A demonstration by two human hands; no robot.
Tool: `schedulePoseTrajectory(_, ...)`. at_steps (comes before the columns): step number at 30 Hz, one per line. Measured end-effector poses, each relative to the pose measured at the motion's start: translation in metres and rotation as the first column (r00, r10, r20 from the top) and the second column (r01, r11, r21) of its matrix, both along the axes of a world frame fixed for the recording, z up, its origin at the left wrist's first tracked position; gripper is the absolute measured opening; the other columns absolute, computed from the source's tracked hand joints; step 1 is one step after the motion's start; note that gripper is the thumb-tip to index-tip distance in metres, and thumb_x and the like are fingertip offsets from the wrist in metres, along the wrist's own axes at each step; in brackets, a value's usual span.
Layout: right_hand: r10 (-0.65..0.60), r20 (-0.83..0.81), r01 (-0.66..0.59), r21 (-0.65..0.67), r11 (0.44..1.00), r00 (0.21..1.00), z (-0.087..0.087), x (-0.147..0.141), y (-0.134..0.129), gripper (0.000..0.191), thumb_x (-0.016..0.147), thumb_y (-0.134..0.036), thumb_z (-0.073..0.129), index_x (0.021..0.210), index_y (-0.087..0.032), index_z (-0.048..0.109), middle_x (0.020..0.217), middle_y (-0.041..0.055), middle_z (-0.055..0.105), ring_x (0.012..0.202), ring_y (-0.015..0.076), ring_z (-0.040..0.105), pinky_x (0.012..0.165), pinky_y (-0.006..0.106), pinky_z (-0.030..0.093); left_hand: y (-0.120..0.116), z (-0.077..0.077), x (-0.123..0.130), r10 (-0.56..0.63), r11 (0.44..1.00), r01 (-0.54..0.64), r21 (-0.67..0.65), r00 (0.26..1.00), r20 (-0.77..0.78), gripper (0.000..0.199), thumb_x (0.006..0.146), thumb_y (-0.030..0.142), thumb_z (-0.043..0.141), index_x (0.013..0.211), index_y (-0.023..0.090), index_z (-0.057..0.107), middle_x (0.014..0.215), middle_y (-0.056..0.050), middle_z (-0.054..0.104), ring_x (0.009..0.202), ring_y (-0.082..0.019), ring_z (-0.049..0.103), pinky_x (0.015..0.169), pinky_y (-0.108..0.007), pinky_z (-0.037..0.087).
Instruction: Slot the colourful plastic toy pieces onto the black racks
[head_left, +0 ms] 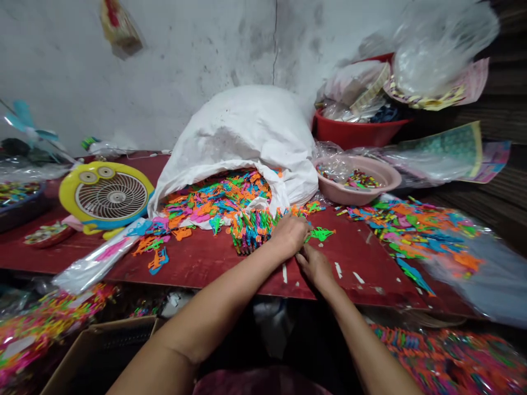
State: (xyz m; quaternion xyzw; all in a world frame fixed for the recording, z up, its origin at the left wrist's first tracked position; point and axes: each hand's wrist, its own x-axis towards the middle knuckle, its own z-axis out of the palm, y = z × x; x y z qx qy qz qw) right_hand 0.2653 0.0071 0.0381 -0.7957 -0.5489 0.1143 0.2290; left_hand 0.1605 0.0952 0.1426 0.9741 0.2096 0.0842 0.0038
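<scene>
Currently, fingers: left hand (pixel 290 233) and right hand (pixel 316 266) curled close together; can't tell if I'm gripping anything.
Row (pixel 252 233): on counter (pixel 349 269), just beside my left hand; a forearm knock could topple it.
Sack (pixel 247 123): mouth open, loose pieces (pixel 218 192) could slide into the row.
Fan (pixel 113 196), bag (pixel 84 269): no brand or writing I can read.
</scene>
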Motion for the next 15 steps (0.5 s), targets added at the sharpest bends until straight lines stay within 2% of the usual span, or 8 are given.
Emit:
schedulePoseTrajectory(2, 0.037, -0.126, -0.03, 0.053, 0.998, 0.991, -0.003, 0.009, -0.004, 0.03, 0.086, -0.02, 0.049, 0.112, -0.012, 0.062, 0.084, 0.0067, 0.069, 0.075, 0.0189, 0.062, 0.066, 0.026, 0.039, -0.002, -0.002, -0.001, 0.022, 1.0, -0.023, 0.008, 0.999, 0.034, 0.027, 0.098, 0.028, 0.045, 0.104, 0.022, 0.071, 0.101, -0.006, 0.071, 0.099, -0.021, 0.063, 0.094, -0.034, 0.043)
schedulePoseTrajectory(4, 0.058, -0.172, -0.039, 0.111, 0.993, 0.983, -0.007, 0.015, -0.009, 0.033, 0.085, -0.02, 0.048, 0.113, -0.011, 0.063, 0.082, 0.0051, 0.066, 0.074, 0.0178, 0.061, 0.069, 0.026, 0.042, -0.004, -0.005, -0.003, 0.034, 0.999, -0.034, -0.003, 0.995, 0.094, 0.026, 0.097, 0.03, 0.048, 0.105, 0.023, 0.071, 0.099, -0.005, 0.071, 0.099, -0.021, 0.064, 0.091, -0.033, 0.044)
schedulePoseTrajectory(6, 0.058, -0.12, -0.04, 0.146, 0.988, 0.991, -0.01, 0.016, -0.013, 0.033, 0.084, -0.021, 0.049, 0.112, -0.013, 0.065, 0.087, 0.0055, 0.065, 0.078, 0.0178, 0.06, 0.072, 0.026, 0.042, -0.004, -0.007, -0.007, 0.03, 0.999, -0.025, -0.028, 0.982, 0.188, 0.026, 0.095, 0.033, 0.053, 0.112, 0.022, 0.069, 0.101, -0.007, 0.07, 0.099, -0.022, 0.064, 0.089, -0.033, 0.047)
schedulePoseTrajectory(8, 0.028, -0.032, -0.024, 0.138, 0.99, 0.999, -0.01, 0.012, -0.016, 0.035, 0.086, -0.021, 0.049, 0.116, -0.016, 0.067, 0.093, 0.0059, 0.063, 0.083, 0.0181, 0.06, 0.073, 0.026, 0.041, -0.003, -0.002, -0.013, 0.014, 0.998, 0.01, -0.067, 0.938, 0.346, 0.034, 0.092, 0.035, 0.06, 0.121, 0.019, 0.065, 0.108, -0.009, 0.069, 0.102, -0.023, 0.064, 0.089, -0.034, 0.048)
schedulePoseTrajectory(10, -0.024, 0.053, 0.019, 0.098, 0.995, 0.998, -0.007, 0.005, -0.017, 0.037, 0.088, -0.022, 0.048, 0.121, -0.02, 0.066, 0.097, 0.0055, 0.062, 0.085, 0.0182, 0.06, 0.071, 0.026, 0.04, -0.003, 0.012, -0.025, 0.004, 0.989, 0.08, -0.123, 0.825, 0.565, 0.038, 0.089, 0.033, 0.064, 0.124, 0.017, 0.063, 0.113, -0.011, 0.068, 0.103, -0.022, 0.064, 0.091, -0.035, 0.049)
schedulePoseTrajectory(12, -0.064, 0.127, 0.057, 0.06, 0.997, 0.99, -0.003, -0.003, -0.017, 0.037, 0.091, -0.025, 0.047, 0.123, -0.024, 0.066, 0.098, 0.0049, 0.061, 0.084, 0.0181, 0.06, 0.066, 0.026, 0.037, -0.008, 0.036, -0.043, 0.044, 0.967, 0.165, -0.193, 0.639, 0.768, 0.031, 0.089, 0.03, 0.064, 0.117, 0.017, 0.066, 0.11, -0.009, 0.07, 0.096, -0.018, 0.065, 0.09, -0.033, 0.051)
schedulePoseTrajectory(15, -0.097, 0.188, 0.092, 0.036, 0.995, 0.977, 0.0, -0.01, -0.017, 0.034, 0.095, -0.028, 0.045, 0.12, -0.026, 0.067, 0.096, 0.0037, 0.06, 0.081, 0.017, 0.06, 0.062, 0.026, 0.034, -0.03, 0.08, -0.079, 0.197, 0.922, 0.251, -0.295, 0.351, 0.915, 0.019, 0.091, 0.029, 0.061, 0.104, 0.018, 0.069, 0.097, -0.006, 0.071, 0.084, -0.013, 0.066, 0.08, -0.027, 0.053)
